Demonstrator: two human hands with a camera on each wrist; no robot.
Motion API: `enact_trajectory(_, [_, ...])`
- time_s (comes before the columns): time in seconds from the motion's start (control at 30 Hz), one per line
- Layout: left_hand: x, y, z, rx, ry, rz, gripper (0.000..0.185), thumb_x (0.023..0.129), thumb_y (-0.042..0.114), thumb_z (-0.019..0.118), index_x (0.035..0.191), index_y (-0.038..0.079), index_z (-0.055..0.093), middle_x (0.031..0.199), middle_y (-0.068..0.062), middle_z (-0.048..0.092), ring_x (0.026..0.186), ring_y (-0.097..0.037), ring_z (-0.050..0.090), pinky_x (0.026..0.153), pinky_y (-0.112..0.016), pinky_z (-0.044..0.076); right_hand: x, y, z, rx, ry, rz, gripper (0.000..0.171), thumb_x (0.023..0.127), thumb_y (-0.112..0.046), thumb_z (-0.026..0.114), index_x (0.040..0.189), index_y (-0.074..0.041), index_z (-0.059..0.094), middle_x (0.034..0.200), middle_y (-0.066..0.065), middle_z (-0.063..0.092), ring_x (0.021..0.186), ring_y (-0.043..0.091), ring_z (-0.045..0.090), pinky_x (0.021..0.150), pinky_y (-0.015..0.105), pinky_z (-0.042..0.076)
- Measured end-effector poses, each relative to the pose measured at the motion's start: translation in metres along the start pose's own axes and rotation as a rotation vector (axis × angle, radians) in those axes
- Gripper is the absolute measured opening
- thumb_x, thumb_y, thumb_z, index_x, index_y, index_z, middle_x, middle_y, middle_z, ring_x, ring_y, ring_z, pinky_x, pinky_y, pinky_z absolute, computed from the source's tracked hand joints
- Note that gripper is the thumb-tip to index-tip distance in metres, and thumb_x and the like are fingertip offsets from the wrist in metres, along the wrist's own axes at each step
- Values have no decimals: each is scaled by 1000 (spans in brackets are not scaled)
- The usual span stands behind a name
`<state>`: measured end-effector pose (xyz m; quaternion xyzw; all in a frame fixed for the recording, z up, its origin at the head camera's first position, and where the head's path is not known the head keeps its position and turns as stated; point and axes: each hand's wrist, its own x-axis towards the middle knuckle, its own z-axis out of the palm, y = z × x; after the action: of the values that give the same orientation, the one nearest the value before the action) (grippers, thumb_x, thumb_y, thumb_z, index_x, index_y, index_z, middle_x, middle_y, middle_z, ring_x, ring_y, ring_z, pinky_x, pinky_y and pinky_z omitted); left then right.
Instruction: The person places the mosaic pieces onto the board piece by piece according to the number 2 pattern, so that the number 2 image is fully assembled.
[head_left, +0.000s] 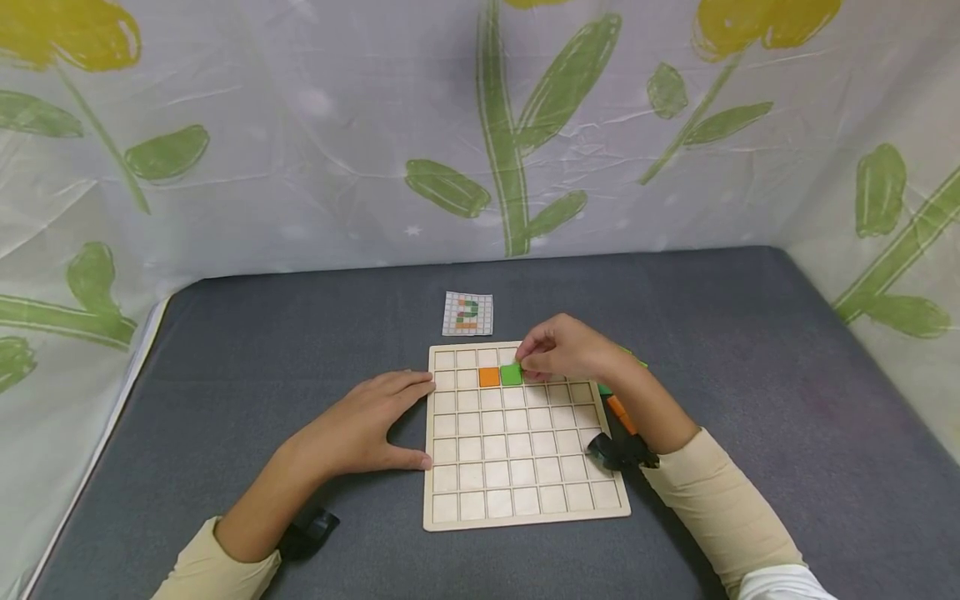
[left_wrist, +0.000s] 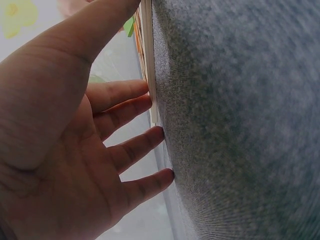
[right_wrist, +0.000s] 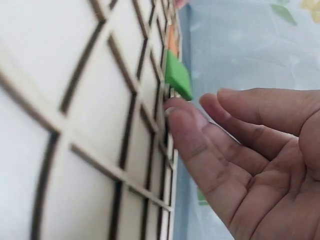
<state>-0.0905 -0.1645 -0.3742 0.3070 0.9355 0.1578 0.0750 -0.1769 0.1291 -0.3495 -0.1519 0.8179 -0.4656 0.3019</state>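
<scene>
From the head camera, a wooden grid board point(head_left: 525, 500) is seen lying flat on a grey table point(head_left: 750, 350), with a small pattern card point(head_left: 467, 313) just beyond its far edge. An orange tile point(head_left: 489, 377) sits in the second row, and a green tile point(head_left: 512, 374) lies right beside it, at the fingertips of the right hand point(head_left: 566, 350), whose grip is curled over it; spare tiles point(head_left: 619, 412) are glimpsed behind that wrist. The left hand point(head_left: 367, 425) is laid flat, fingers straight, against the board's left edge. From the left wrist, the straight fingers point(left_wrist: 125, 102) are shown touching the board's rim point(left_wrist: 148, 65). From the right wrist, the green tile point(right_wrist: 178, 76) is seen tilted, one edge raised off the grid, just ahead of the fingertips point(right_wrist: 182, 117), which touch the board below it; whether it is pinched cannot be told here.
</scene>
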Motion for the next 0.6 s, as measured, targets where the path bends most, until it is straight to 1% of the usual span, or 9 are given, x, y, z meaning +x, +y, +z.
enact_trajectory(0.2, [0,1,-1,-2,-6,-4,93,67,65,64,138,11,38,139,-2,35,127,-21,30,100,-46,26,-6,-6,-3,-50,-26,-6,14,89,-7,56,97,2,65,94,12,65,83,27,62,73,36,51])
enact_trajectory(0.3, [0,1,-1,-3,-7,-1,93,67,66,63,138,11,38,139,-2,34,127,-21,29,100,-45,26,-11,-5,-12,-120,-44,-38,15,90,-9,55,95,1,65,87,14,64,76,28,60,67,35,50])
enact_trajectory(0.37, [0,1,-1,-3,-4,3,93,67,66,63,138,11,38,140,-2,34,127,-21,29,99,-46,26,-17,-3,-22,-244,-52,-59,14,89,-9,56,89,0,66,77,14,62,64,25,55,59,32,46])
enact_trajectory(0.4, [0,1,-1,-3,-2,7,93,68,66,62,138,11,38,140,-2,34,127,-21,29,99,-46,26,-21,-2,-27,-323,-57,-51,13,89,-9,57,86,-1,66,72,12,60,59,24,52,56,31,44])
enact_trajectory(0.47, [0,0,-1,-7,-1,14,92,68,66,62,138,11,38,140,-2,34,127,-21,29,99,-46,27,-29,1,-36,-480,-70,1,10,85,-7,59,78,-5,66,64,7,55,53,19,46,51,30,40])
enact_trajectory(0.53, [-1,0,0,-10,-1,15,92,68,66,63,138,11,38,140,-2,34,127,-21,29,99,-47,27,-36,4,-41,-626,-90,62,18,80,-1,60,65,-10,58,55,1,44,47,14,36,47,26,31])
enact_trajectory(0.6, [-1,-1,0,-14,-3,14,92,68,65,63,138,11,39,140,-2,34,127,-21,29,99,-47,27,-40,7,-43,-700,-103,119,26,74,2,62,58,-14,49,53,-3,35,47,12,30,46,25,26])
